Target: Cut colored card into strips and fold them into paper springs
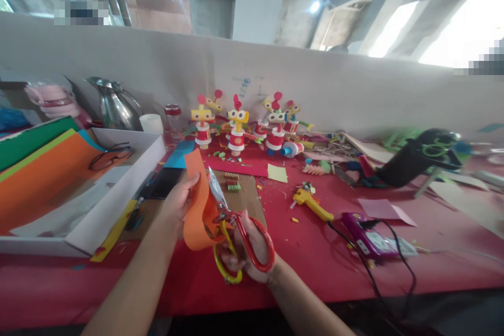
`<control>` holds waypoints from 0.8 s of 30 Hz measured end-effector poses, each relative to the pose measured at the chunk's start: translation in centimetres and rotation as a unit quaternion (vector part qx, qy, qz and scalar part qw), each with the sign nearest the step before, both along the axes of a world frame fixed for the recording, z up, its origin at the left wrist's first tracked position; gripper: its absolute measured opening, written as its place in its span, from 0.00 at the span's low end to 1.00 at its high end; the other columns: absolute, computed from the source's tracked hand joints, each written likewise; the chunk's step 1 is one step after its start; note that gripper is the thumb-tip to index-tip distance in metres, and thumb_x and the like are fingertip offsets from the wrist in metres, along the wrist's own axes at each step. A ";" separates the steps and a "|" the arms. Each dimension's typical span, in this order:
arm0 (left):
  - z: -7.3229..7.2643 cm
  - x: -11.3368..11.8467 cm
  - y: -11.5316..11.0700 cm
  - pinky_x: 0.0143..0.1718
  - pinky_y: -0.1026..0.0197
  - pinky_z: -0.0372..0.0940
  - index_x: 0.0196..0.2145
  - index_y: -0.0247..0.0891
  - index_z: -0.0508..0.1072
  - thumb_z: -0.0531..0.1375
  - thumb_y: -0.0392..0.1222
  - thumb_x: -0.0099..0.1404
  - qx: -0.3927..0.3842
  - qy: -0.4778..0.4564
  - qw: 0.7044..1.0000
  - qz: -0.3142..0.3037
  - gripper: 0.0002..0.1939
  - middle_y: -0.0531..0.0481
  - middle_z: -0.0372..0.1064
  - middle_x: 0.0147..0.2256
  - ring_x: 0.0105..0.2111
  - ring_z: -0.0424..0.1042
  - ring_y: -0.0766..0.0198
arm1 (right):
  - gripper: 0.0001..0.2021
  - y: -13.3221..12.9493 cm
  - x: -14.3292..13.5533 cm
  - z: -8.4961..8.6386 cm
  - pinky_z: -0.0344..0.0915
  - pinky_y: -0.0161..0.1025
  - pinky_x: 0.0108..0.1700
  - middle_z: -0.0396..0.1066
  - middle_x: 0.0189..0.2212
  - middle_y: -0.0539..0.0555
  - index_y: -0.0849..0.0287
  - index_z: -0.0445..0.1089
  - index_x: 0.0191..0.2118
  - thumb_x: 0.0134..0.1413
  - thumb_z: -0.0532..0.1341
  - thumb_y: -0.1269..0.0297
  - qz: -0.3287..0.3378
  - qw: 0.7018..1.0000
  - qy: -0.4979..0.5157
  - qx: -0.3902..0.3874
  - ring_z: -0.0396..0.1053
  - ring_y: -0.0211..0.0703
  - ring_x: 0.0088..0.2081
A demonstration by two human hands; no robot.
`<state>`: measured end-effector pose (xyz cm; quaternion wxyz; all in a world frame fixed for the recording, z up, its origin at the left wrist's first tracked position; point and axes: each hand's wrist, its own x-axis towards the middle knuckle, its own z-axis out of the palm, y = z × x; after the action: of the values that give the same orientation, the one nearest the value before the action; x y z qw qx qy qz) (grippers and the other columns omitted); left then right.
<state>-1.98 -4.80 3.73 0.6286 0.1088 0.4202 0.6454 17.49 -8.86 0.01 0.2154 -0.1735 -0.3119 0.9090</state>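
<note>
Two bare hands meet above the near part of a red desk (291, 278), with an orange paper strip (197, 220) between them. The left hand (179, 197) is nearly closed, pinching the strip between thumb and fingers, its upper end standing up past the fingertips and its lower part curling round in a loop toward the other hand. The right hand (250, 252) curls around the handles of a pair of scissors (223, 214), one handle red and the other yellow, spread apart; the blades point up and away beside the strip, and whether they grip the paper is hard to tell. Beyond them, a brown cardboard sheet (250, 202) lies on the desk, bearing small folded paper springs (232, 185). A pale yellow paper square (277, 173) lies near its far right corner. To the right are a yellow glue gun (313, 205) and a purple power strip (364, 239). On the left stands a white box (114, 202) with coloured sheets (43, 181) and eyeglasses (108, 157) in it. Several red-and-yellow paper figures (236, 139) stand toward the back, near a metal jug (118, 105) and a white cup (151, 123).
</note>
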 end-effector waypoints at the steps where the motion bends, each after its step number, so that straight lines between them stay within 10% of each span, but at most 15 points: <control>1: -0.1 0.0 0.0 0.30 0.61 0.74 0.40 0.35 0.74 0.61 0.35 0.61 0.016 0.014 1.000 -0.002 0.09 0.48 0.76 0.27 0.25 0.76 0.61 | 0.34 0.0 -0.2 0.0 0.38 0.29 0.18 0.61 0.24 0.48 0.61 0.66 0.40 0.50 0.52 0.30 -0.003 1.000 0.001 0.005 0.55 0.30 0.19; 24: -0.5 0.7 -0.3 0.35 0.61 0.74 0.36 0.33 0.74 0.59 0.30 0.62 0.054 0.033 0.997 0.038 0.05 0.47 0.76 0.27 0.26 0.76 0.62 | 0.34 0.2 -0.3 0.8 0.41 0.29 0.16 0.64 0.19 0.48 0.62 0.69 0.41 0.55 0.49 0.32 -0.068 0.995 -0.022 0.064 0.55 0.31 0.16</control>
<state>-1.24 -5.12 3.21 0.5824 0.1472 0.4093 0.6867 17.23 -8.71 0.86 0.2807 -0.2002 -0.3615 0.8663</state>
